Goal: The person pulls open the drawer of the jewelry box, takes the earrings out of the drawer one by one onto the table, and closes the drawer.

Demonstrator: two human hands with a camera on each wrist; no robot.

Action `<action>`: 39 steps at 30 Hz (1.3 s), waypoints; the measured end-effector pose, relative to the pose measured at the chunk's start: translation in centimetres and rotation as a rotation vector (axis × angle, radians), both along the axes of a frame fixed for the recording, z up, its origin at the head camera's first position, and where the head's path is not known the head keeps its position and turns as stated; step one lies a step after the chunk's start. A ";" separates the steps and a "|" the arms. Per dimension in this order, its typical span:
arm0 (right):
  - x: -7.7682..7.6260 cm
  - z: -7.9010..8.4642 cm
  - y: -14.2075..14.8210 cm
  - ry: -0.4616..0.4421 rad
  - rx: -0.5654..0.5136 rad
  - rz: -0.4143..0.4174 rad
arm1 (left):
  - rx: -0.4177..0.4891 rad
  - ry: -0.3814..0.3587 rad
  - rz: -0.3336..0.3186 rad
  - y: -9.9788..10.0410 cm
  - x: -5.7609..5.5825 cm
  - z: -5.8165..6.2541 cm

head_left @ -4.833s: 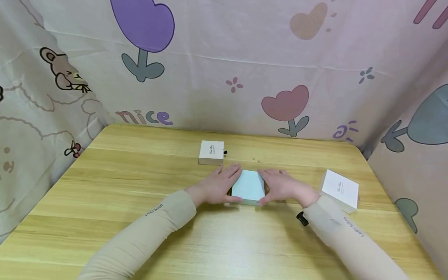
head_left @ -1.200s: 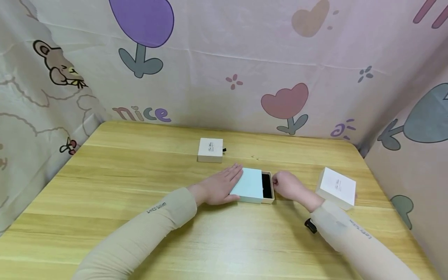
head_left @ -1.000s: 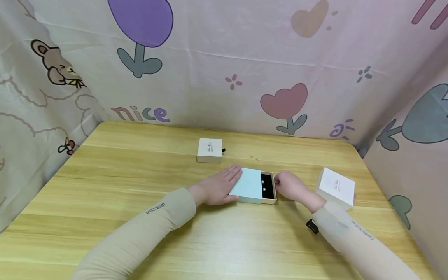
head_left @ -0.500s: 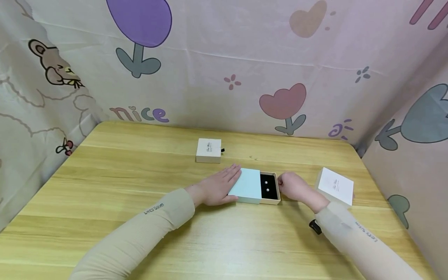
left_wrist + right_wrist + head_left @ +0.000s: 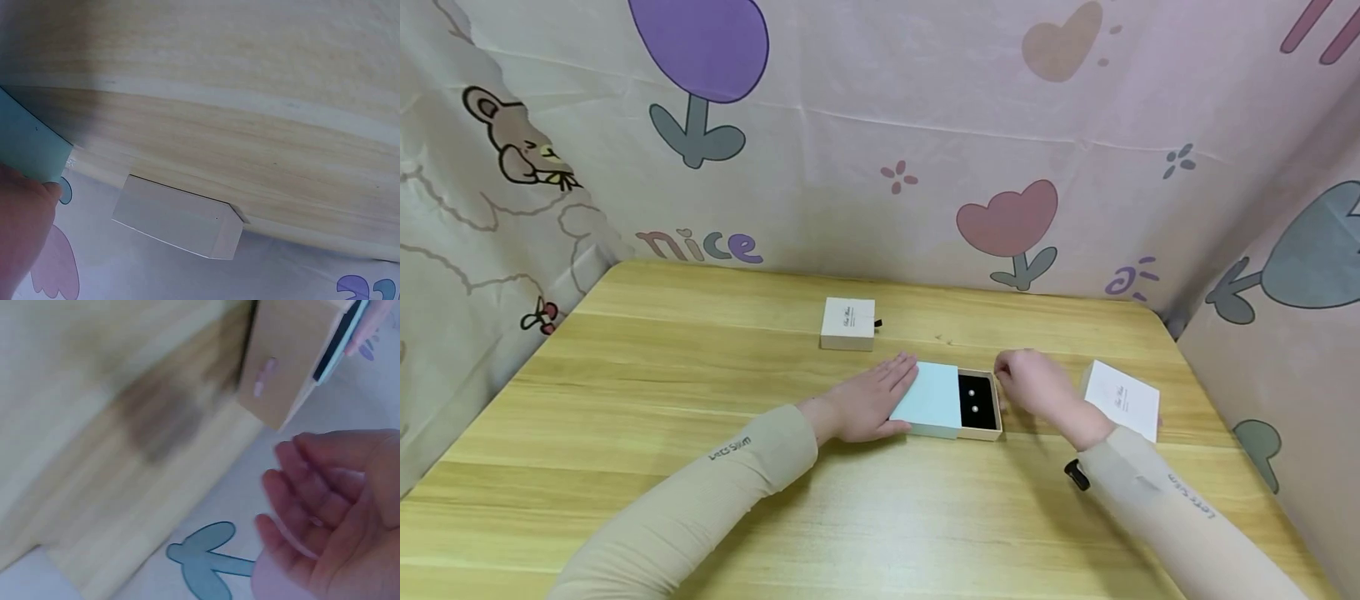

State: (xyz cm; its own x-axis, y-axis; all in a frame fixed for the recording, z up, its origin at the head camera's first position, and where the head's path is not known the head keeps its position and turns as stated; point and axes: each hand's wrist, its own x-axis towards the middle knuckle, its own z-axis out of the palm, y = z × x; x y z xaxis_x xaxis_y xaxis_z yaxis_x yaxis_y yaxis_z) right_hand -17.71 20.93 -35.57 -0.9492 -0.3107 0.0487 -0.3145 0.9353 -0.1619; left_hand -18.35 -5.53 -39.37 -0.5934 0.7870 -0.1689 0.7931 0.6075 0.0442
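In the head view, a light blue box sleeve [image 5: 931,396] lies mid-table, its drawer [image 5: 979,434] pulled partway out to the right. Two small pearl-like studs [image 5: 973,401] sit on the black insert. My left hand [image 5: 867,404] rests on the sleeve's left side with straight fingers; in the left wrist view this hand [image 5: 22,222] overlaps the sleeve's edge. My right hand [image 5: 1041,385] hovers beside the drawer's far right corner. The right wrist view shows its fingers loosely curled, holding nothing, apart from the drawer front with its small pink pull tab [image 5: 265,377].
A small white box [image 5: 847,323] with a black tab stands behind the sleeve. Another white box [image 5: 1122,400] lies at the right, partly behind the right forearm. A patterned cloth [image 5: 850,158] hangs along the back and sides of the wooden table [image 5: 880,517].
Since the earliest frame, the drawer has slid rightward out of the sleeve, uncovering the studs. Within the last half second the right hand has let go of the drawer front and lifted away.
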 end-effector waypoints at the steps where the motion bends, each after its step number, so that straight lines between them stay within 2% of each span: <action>1: 0.0 0.0 -0.2 0.025 0.002 0.023 | -0.003 -0.001 0.002 0.0 0.0 0.0; 8: 0.2 -1.0 -1.4 0.135 0.073 0.201 | 0.010 -0.017 0.000 0.1 0.2 0.0; 17: 0.4 -1.5 -2.1 0.174 0.174 0.263 | 0.014 -0.011 0.003 0.1 0.0 -0.1; 25: 0.4 -1.6 -2.2 0.172 0.174 0.250 | 0.010 -0.011 0.006 0.0 0.0 0.0; 31: 0.1 -0.4 -1.9 0.099 0.027 0.217 | 0.006 -0.011 0.005 0.1 0.1 0.0; 35: -0.6 0.7 -1.7 0.106 -0.034 0.158 | 0.009 -0.013 0.007 0.1 0.2 0.1; 39: -2.1 0.9 -1.5 0.125 -0.020 0.111 | 0.020 -0.002 0.005 0.0 0.2 -0.1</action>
